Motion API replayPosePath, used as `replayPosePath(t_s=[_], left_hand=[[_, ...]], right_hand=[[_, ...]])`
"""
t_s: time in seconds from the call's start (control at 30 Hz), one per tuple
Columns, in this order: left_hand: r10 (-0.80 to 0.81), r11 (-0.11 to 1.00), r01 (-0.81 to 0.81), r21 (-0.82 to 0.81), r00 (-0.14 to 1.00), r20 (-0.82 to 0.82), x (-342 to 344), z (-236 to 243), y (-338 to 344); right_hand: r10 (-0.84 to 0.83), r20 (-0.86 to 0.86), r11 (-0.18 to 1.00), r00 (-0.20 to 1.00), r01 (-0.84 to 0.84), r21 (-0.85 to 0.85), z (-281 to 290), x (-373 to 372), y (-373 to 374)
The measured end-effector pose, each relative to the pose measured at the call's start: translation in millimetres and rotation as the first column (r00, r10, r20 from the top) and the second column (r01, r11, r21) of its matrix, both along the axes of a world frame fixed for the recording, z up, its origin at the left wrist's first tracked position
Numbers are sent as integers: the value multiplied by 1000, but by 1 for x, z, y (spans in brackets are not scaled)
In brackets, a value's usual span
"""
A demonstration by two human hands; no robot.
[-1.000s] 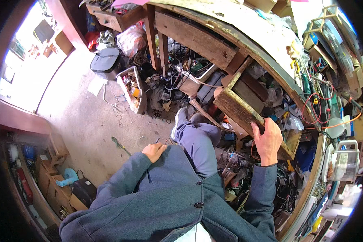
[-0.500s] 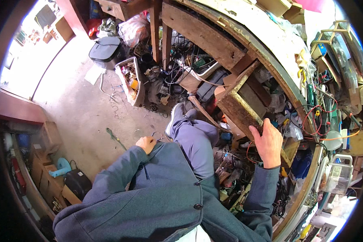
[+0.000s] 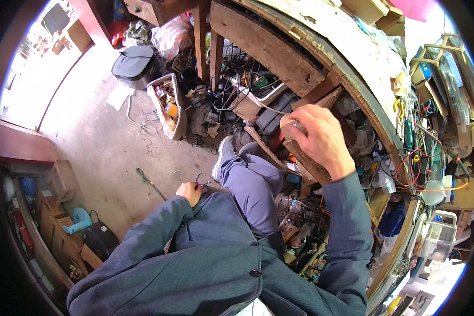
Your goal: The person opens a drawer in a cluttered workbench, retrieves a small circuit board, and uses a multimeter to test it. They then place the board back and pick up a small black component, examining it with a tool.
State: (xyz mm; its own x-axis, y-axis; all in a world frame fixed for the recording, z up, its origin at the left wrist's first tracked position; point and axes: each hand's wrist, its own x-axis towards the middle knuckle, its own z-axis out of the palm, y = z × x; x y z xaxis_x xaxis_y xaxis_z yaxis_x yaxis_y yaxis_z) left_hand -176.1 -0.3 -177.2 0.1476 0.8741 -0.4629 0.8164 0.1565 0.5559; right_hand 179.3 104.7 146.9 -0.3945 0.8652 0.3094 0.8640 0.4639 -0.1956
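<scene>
My left hand [image 3: 189,193] is low beside my thigh, its fingers closed around a small tool with thin, dark, curved arms [image 3: 200,179]; its exact kind is too small to tell. Over the left end of a worn wooden drawer [image 3: 309,161] under the bench, my right hand [image 3: 321,138] is raised with its fingers curled inward. The back of that hand hides the drawer's corner, and whatever the fingers hold there cannot be made out. Tangled cables [image 3: 246,81] and a white bin [image 3: 271,96] lie just beyond it.
A long cluttered workbench [image 3: 363,68] curves along the right side. On the floor at far left stand a black lidded bin [image 3: 133,62] and a white box of scraps [image 3: 180,118]. A green strip [image 3: 148,180] lies near my left hand. Loose parts [image 3: 300,221] are heaped beside my legs.
My right hand has left its hold on the drawer's near edge and moved up and left to its far end. The left hand has shifted slightly, and its tool shows more.
</scene>
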Motion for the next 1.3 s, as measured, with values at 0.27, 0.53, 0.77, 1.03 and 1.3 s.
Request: replayPosePath(t_s=[0.27, 0.53, 0.77, 1.03, 1.3], left_hand=[[-62, 998, 63, -27, 997, 43, 0, 1, 4], [-339, 941, 339, -21, 941, -1, 47, -91, 94], [-258, 880, 68, 469, 899, 354, 240, -30, 275], [-705, 387, 256, 886, 702, 105, 329, -58, 404], [-499, 626, 184, 757, 841, 208, 328, -76, 409]], right_hand=[[-23, -33, 927, 999, 9, -376, -14, -4, 37], [6, 61, 906, 998, 21, -423, -13, -3, 40], [-50, 24, 882, 998, 55, -467, -18, -2, 43], [-61, 10, 837, 998, 57, -544, -10, 1, 48], [-79, -47, 832, 996, 40, -553, -11, 0, 49]])
